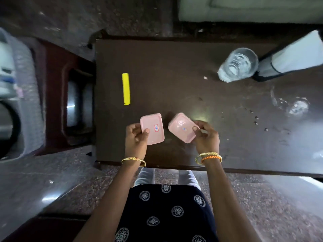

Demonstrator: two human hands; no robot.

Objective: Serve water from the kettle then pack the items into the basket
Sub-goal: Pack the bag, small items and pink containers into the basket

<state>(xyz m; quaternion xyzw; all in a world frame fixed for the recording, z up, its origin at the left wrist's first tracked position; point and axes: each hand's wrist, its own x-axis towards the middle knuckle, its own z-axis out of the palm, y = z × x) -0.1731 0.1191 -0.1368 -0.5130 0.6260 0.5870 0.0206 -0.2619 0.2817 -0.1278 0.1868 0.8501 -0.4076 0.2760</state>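
Two pink containers are hovering over the counter's (pixel 174 67) near edge: the left container (pixel 152 128) is being gripped by the left hand (pixel 137 139), the tilted right container (pixel 182 127) by the right hand (pixel 206 137). A glass (pixel 238 64) is standing well apart.

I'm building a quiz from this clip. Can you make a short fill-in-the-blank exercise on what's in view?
1. Each hand holds a small ____ box: left hand, right hand.
2. The strip lying on the table is ____.
3. The bracelet with orange thread is on the ____ wrist.

Missing words: pink; yellow; right
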